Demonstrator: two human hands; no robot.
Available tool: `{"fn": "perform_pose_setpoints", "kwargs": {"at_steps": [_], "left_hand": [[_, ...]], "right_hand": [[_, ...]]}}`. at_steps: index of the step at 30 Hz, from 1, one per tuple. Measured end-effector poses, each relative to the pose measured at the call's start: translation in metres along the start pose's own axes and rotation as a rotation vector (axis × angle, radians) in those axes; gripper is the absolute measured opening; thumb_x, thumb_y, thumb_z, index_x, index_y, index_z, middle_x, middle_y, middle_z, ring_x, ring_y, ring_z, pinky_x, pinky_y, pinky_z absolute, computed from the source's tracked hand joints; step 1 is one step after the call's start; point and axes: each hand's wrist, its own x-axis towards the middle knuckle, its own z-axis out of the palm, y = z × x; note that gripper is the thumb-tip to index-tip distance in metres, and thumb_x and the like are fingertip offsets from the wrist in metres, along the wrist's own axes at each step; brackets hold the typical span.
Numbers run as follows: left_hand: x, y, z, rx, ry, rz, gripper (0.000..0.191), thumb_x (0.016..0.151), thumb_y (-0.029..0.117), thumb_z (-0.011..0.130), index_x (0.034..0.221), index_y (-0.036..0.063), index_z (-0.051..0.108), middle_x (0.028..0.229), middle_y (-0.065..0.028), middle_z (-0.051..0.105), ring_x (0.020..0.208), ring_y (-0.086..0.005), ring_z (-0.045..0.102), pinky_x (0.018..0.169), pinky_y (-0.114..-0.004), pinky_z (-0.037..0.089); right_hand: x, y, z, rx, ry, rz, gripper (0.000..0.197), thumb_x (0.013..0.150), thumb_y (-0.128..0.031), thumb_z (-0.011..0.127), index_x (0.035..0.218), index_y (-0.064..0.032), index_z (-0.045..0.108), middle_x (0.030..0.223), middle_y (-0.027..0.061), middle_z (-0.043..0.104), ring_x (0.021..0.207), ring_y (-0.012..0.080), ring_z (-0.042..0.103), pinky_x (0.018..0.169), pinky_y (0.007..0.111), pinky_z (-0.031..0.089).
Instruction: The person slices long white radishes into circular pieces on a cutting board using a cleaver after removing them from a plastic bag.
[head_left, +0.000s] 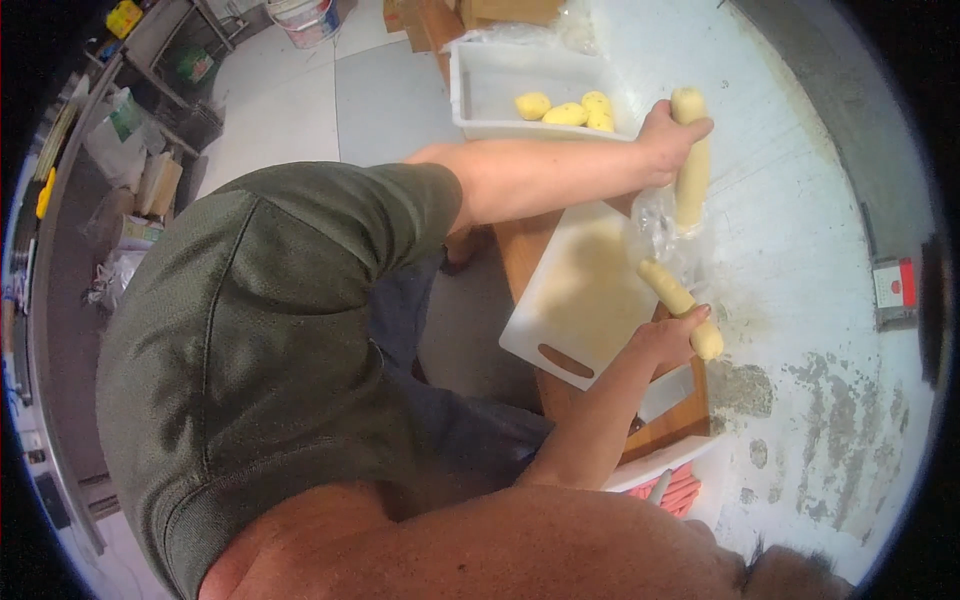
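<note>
My left hand (667, 142) grips a thick, pale yellow peeled root vegetable (691, 180) near its upper end. The lower end of that root meets a crumpled clear plastic bag (656, 217); whether it is inside the bag I cannot tell. In my right hand (671, 341) is a thinner peeled root vegetable (664, 285), narrowed partway along, held near its lower end. A white cutting board (555, 300) with a handle slot lies before me on a wooden table (517, 247). Close to my right forearm rests a cleaver (667, 394), partly hidden by that arm.
A white plastic bin (487, 127) holds several peeled potatoes (564, 114). Orange-red sticks, probably carrots (679, 491), lie in a white container (637, 472) beyond my right arm. A stained white wall (810, 315) borders the table. Metal shelving (157, 75) and a bucket (304, 22) stand farther off.
</note>
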Motion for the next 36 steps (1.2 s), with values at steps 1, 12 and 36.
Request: {"fn": "perform_pose_setpoints", "kwargs": {"at_steps": [1,12,36], "left_hand": [[0.008,0.007,-0.003,0.008,0.007,0.009,0.052,0.08,0.019,0.072,0.12,-0.0027,0.046,0.109,-0.0152,0.057,0.099,-0.0239,0.058,0.085,-0.037,0.05],[0.009,0.03,-0.022,0.452,-0.113,0.239,0.067,0.08,0.025,0.075,0.128,-0.007,0.042,0.122,-0.0222,0.057,0.112,-0.0298,0.057,0.096,-0.037,0.047],[0.01,-0.04,-0.112,0.709,-0.221,0.013,0.069,0.079,0.033,0.075,0.127,-0.0045,0.044,0.12,-0.0224,0.058,0.116,-0.0313,0.055,0.099,-0.04,0.043]], "right_hand": [[-0.013,-0.01,0.008,0.012,0.002,0.015,0.058,0.089,-0.028,0.07,0.13,0.0054,0.047,0.124,0.0163,0.057,0.107,0.0265,0.06,0.087,0.036,0.054],[0.015,-0.036,0.005,0.102,0.282,-0.077,0.046,0.086,-0.022,0.074,0.12,0.0042,0.056,0.118,0.0144,0.061,0.104,0.0241,0.061,0.087,0.033,0.053],[-0.058,-0.04,0.08,-0.186,-0.179,-0.35,0.029,0.089,-0.011,0.065,0.112,0.0055,0.06,0.11,0.0141,0.062,0.095,0.0224,0.06,0.08,0.034,0.052]]}}
